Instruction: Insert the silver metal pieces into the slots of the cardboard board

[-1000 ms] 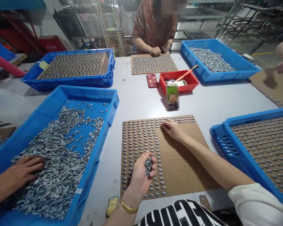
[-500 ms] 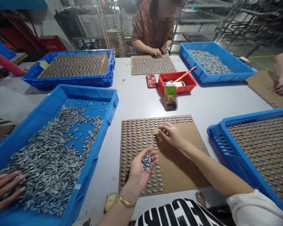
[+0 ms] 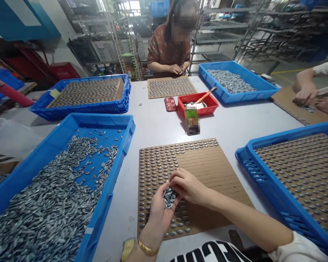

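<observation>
My left hand (image 3: 159, 213) is cupped palm up over the near part of a brown slotted board (image 3: 207, 171), holding a small heap of grey metal pieces (image 3: 168, 197). My right hand (image 3: 188, 186) reaches across to that heap, its fingertips pinched into the pieces. The board's left part and top row carry rows of seated pieces; the right part shows bare slots. A gold bangle sits on my left wrist.
A blue bin (image 3: 60, 145) of loose grey pieces stands to the left, a blue bin (image 3: 262, 163) holding a filled board to the right. Further back are two more blue bins, a red tray (image 3: 210, 105), a small can and a person working at another board (image 3: 171, 87). Another person's hands (image 3: 306, 92) are at far right.
My right hand came back from the board's upper rows to the heap in my left palm. The other person's hand left the left bin. The camera tilted upward.
</observation>
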The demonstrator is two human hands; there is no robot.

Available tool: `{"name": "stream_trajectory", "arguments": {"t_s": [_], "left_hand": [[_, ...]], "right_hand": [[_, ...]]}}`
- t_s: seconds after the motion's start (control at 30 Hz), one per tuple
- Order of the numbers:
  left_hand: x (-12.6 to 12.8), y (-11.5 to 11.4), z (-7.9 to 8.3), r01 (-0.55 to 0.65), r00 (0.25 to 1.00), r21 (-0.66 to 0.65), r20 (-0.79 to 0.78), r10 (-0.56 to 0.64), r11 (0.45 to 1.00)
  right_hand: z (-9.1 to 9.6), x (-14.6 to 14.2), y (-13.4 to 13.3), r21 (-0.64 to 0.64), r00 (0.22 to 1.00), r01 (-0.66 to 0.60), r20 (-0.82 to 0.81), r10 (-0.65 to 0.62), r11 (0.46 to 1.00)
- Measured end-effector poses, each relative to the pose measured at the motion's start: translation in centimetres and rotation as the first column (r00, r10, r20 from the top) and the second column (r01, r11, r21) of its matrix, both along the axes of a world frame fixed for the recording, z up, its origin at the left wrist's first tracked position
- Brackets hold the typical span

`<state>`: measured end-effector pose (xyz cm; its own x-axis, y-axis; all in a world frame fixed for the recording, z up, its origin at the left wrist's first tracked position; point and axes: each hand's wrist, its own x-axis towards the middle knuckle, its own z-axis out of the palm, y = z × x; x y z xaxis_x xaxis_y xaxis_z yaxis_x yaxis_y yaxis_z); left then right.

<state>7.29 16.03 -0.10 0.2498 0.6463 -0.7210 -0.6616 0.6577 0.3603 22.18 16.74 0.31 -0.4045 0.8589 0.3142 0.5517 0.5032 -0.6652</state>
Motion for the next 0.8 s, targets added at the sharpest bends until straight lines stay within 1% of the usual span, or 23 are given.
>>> {"name": "stream_trajectory", "arguments": {"t_s": [0.07, 0.13, 0.2, 0.3, 0.33, 0.4, 0.47, 0.53, 0.57, 0.63, 0.67, 0.73, 0.8], "left_hand": [[0.0, 0.0, 0.3, 0.030, 0.999, 0.039, -0.025, -0.029, 0.999], [0.0, -0.1, 0.6, 0.085, 0.996, 0.091, -0.042, -0.081, 0.992], [-0.1, -0.3, 0.7, 0.143, 0.989, 0.135, -0.058, -0.136, 0.980], [0.0, -0.5, 0.8, 0.210, 0.977, 0.174, -0.079, -0.199, 0.962], [0.0, -0.5, 0.8, 0.219, 0.974, 0.175, -0.090, -0.206, 0.960], [0.0, -0.3, 1.0, 0.228, 0.971, 0.140, -0.106, -0.214, 0.964], [-0.3, 0.2, 1.4, 0.222, 0.972, 0.064, -0.087, -0.216, 0.973], [-0.9, 0.9, 1.8, 0.185, 0.982, 0.001, -0.036, -0.185, 0.983], [-1.3, 1.2, 1.9, 0.140, 0.990, -0.010, -0.017, -0.140, 0.990], [-1.9, 1.7, 2.1, 0.040, 0.999, 0.000, 0.001, -0.040, 0.999], [-2.0, 1.8, 2.1, 0.020, 1.000, 0.004, 0.012, -0.020, 1.000], [-2.0, 1.6, 2.0, 0.053, 0.997, 0.000, 0.062, -0.053, 0.999], [-1.7, 1.2, 1.8, 0.127, 0.983, -0.001, 0.130, -0.126, 0.992]], "right_hand": [[0.4, 0.3, -0.2, 0.022, 0.999, 0.022, -0.035, -0.021, 1.000], [0.6, 0.7, -0.4, 0.023, 0.997, 0.069, -0.041, -0.068, 0.997], [0.5, 0.9, -0.6, 0.019, 0.995, 0.100, -0.005, -0.099, 0.995], [0.3, 1.0, -0.9, 0.033, 0.990, 0.098, 0.098, -0.101, 0.995], [0.3, 1.1, -0.9, 0.029, 0.987, 0.087, 0.135, -0.091, 0.996], [0.5, 1.6, -1.0, -0.016, 0.983, 0.074, 0.171, -0.071, 0.997], [0.7, 2.8, -0.7, -0.091, 0.987, 0.115, 0.124, -0.103, 0.989], [0.7, 4.5, 0.1, -0.171, 0.979, 0.201, 0.014, -0.202, 0.964], [0.5, 5.6, 0.6, -0.207, 0.964, 0.247, -0.043, -0.261, 0.947], [-0.2, 7.6, 1.8, -0.262, 0.910, 0.355, -0.123, -0.396, 0.897], [-0.7, 8.5, 2.5, -0.280, 0.879, 0.407, -0.138, -0.456, 0.870], [-1.8, 9.7, 3.8, -0.299, 0.834, 0.483, -0.132, -0.537, 0.823], [-2.9, 10.2, 5.0, -0.291, 0.819, 0.519, -0.103, -0.565, 0.804]]}}
